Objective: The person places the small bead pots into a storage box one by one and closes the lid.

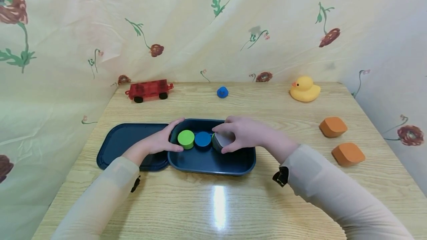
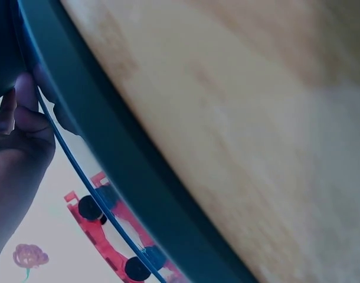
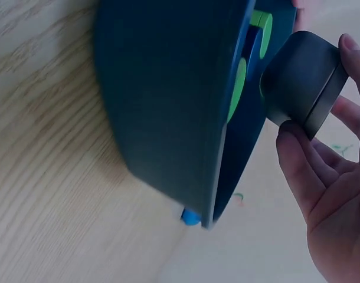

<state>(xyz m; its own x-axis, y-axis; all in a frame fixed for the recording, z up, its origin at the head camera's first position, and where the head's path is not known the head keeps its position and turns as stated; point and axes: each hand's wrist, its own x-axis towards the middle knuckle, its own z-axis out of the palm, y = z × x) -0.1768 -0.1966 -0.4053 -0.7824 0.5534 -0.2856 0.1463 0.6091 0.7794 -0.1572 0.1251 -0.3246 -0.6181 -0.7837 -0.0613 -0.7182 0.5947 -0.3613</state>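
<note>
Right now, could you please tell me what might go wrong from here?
The right grip pinches the dark block near its top, so the block might slip. It could also bump the blue cylinder close beside it. The tray sits right by the lid, so a push might shift both.

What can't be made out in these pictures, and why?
Gray block: head view, partly covered by the right hand.
Nearer green piece: right wrist view, partly behind the box wall.
Red car: left wrist view, cut off by the bottom edge.
Small blue toy: head view, markings too small.
</note>
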